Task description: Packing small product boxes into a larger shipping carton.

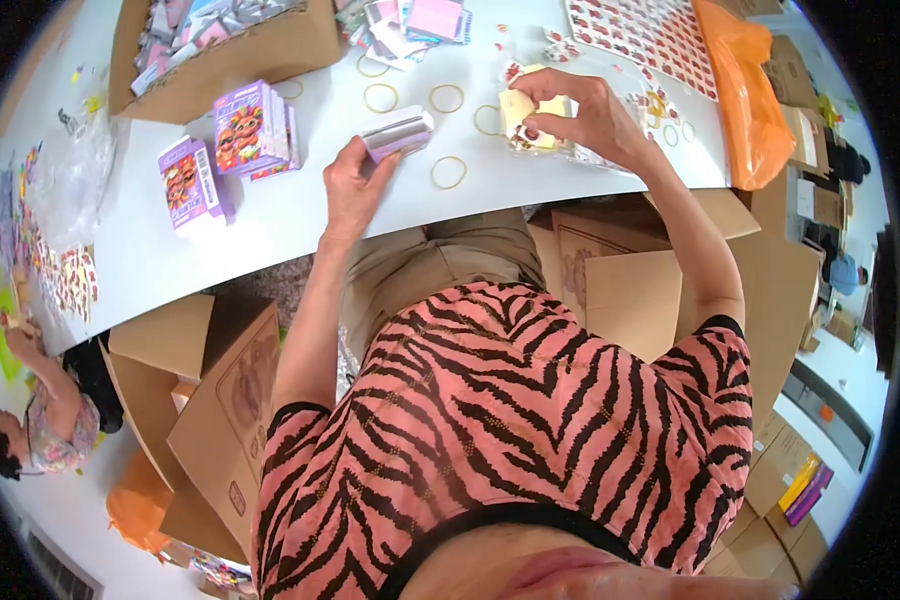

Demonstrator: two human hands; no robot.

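My left hand (352,185) is closed around a small lilac and white box (398,135), fingers along its near side, just above the table. To the right, my right hand (592,115) bends over a pile of small clear packets (542,146) with red prints. Its thumb and forefinger close on a pale yellow card (515,106) at the top of that pile; the fingers partly cover it. Several loose rubber bands (448,172) lie on the white table (300,215) around and between both hands.
Purple printed boxes (245,130) stand at the left. Behind them is a cardboard carton (310,45) of small packets. Sticker sheets (650,35) and an orange plastic bag (745,110) lie at the right. Open cartons (235,400) flank my legs. Another person (60,415) works at far left.
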